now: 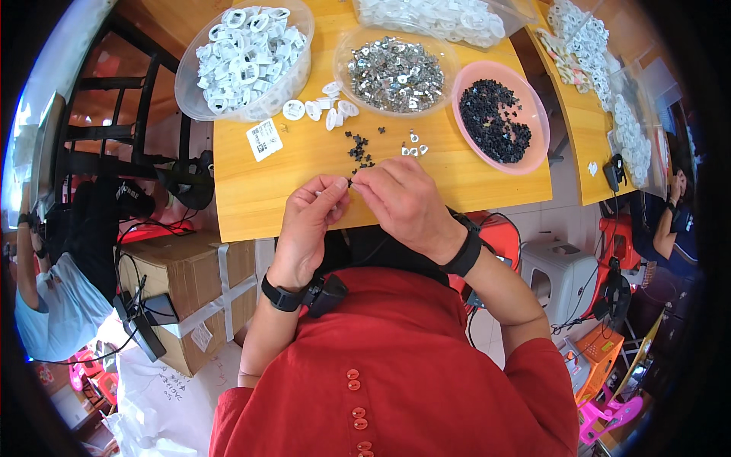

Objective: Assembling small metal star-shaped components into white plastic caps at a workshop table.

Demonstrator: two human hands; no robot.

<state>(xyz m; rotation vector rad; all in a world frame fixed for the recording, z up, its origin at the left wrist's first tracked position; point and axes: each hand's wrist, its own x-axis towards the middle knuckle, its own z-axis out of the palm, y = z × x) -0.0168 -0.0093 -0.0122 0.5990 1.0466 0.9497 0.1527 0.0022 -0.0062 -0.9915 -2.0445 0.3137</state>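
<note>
Both hands are meeting at the desk's (251,190) near edge: left hand (308,221) and right hand (403,202) pinching shut on one tiny black part (350,183) between fingertips. Likely mid-assembly, seating it. Loose black bits (359,148) and white pieces (327,110) are lying just beyond, toward the bowls.

Bare tabletop (304,171) lies open along the near edge, left of the left hand (308,221) and right of the right hand (407,206). Straight ahead of the fingertips a loose scatter of small black pieces (359,148) and a few metal clips (413,145) sits in the way. Farther back, three bowls close the path: the clear bowl of white parts (244,57), the clear bowl of metal clips (396,72), and the pink bowl (500,114). Loose white caps (324,109) and a paper label (264,139) lie between.
</note>
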